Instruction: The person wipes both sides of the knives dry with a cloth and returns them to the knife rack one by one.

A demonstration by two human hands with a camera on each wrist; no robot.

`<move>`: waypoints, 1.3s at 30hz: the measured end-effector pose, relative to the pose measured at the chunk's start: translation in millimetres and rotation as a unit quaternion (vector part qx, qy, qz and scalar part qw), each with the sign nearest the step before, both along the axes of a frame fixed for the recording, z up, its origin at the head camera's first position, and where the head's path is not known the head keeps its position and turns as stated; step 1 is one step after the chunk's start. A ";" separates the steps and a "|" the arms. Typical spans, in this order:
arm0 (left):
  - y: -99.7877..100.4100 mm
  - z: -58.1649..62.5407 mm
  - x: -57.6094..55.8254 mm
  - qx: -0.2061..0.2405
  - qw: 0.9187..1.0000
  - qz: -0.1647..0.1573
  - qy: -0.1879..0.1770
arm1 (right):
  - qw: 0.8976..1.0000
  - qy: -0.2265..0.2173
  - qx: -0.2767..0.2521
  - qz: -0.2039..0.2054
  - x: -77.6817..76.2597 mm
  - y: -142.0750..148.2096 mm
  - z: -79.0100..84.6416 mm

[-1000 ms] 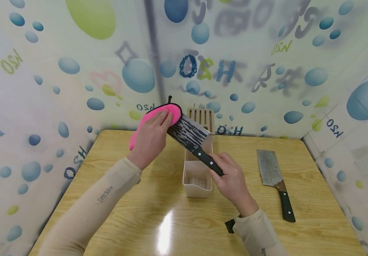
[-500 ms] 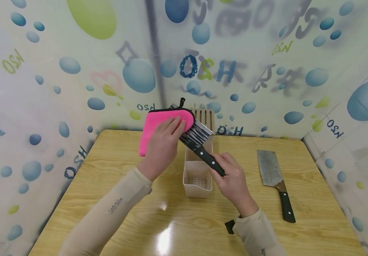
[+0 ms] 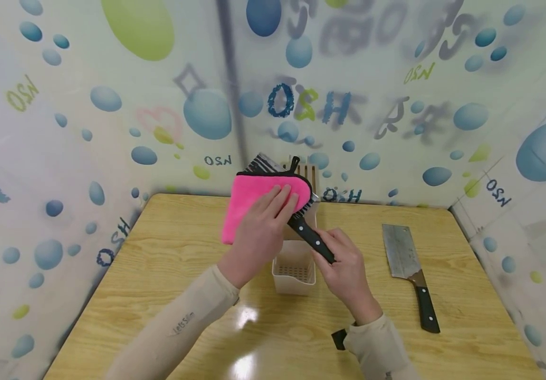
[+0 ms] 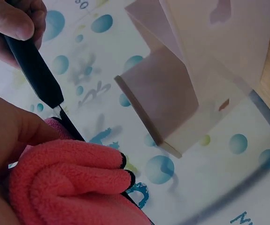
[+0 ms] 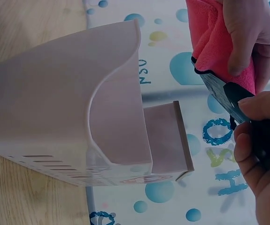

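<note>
My right hand (image 3: 348, 269) grips the black handle of a cleaver (image 3: 308, 236), whose blade has a black-and-silver streaked pattern and points up to the left. A pink cloth (image 3: 246, 198) with black edging and a hanging loop covers most of that blade; only its far end and a bit near the handle show. My left hand (image 3: 259, 229) pinches the cloth over the blade, fingers on the upper face. In the right wrist view the left thumb presses the folded cloth (image 5: 214, 42) from the other side. In the left wrist view the cloth (image 4: 73, 168) is bunched in folds.
A pale plastic knife holder (image 3: 294, 286) with a perforated bottom and a slotted part at the back stands beneath the cleaver. To the right, a second cleaver (image 3: 402, 253) lies flat on the wooden table (image 3: 182, 227). A patterned wall covering (image 3: 273, 63) rises behind the table.
My left hand has slid the cloth rightward and down along the blade toward the handle, uncovering the blade's far end. The right hand and cleaver handle have hardly moved.
</note>
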State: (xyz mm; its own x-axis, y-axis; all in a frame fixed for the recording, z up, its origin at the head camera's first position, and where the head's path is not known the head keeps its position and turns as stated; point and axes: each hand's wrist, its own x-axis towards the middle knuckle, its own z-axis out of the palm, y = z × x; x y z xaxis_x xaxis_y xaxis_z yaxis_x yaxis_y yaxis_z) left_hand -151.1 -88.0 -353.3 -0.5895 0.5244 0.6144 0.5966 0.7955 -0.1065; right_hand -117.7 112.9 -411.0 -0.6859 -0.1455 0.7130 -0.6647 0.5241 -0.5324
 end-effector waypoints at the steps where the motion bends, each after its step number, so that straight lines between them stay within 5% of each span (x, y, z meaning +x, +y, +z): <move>1: 1.5 -0.6 0.9 0.001 1.000 -0.001 0.003 | 1.000 0.001 -0.001 0.000 -0.2 0.0 -0.3; 16: 8.2 -5.7 4.2 0.031 0.999 -0.001 -0.028 | 1.000 0.000 -0.014 -0.017 3.4 -1.3 -4.1; 28: -6.4 -2.8 -16.5 0.051 0.998 0.036 -0.007 | 1.000 0.004 -0.016 -0.021 7.1 -1.4 -3.4; 39: -18.8 -1.4 -32.0 0.105 0.991 0.067 -0.047 | 1.000 0.009 -0.010 -0.026 6.8 0.1 -3.0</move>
State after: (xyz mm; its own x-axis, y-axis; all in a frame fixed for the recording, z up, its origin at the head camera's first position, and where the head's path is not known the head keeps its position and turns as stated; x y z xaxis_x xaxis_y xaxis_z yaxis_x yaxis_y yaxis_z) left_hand -183.1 -106.8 -354.6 -0.7045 0.3038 0.6414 0.4841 0.8665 0.1214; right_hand -111.0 113.0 -414.0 -0.6794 -0.0958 0.7275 -0.6466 0.5469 -0.5318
